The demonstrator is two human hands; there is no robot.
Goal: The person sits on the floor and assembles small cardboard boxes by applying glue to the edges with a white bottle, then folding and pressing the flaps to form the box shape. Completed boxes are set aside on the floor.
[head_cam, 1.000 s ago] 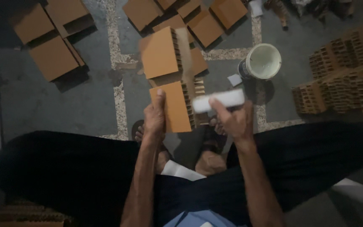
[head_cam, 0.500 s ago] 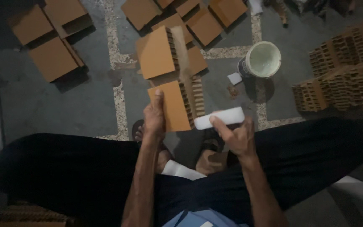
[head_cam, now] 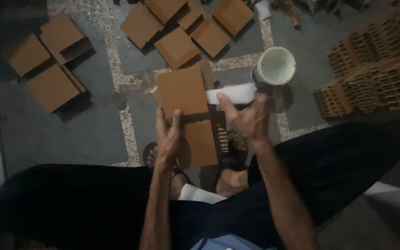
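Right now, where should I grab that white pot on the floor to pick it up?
Take the white pot around its outside wall, just under the rim, coming from the far right side. It stands upright with its mouth open, and the right hand with its white block crowds the near left side. No handle shows.

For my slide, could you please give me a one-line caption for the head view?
Seated person's left hand steadies an orange-brown panel while the right hand holds a white block near a white bucket.

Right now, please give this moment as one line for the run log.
left hand: steadies brown block | right hand: holds white roller on upper block | white bucket: beside, on floor
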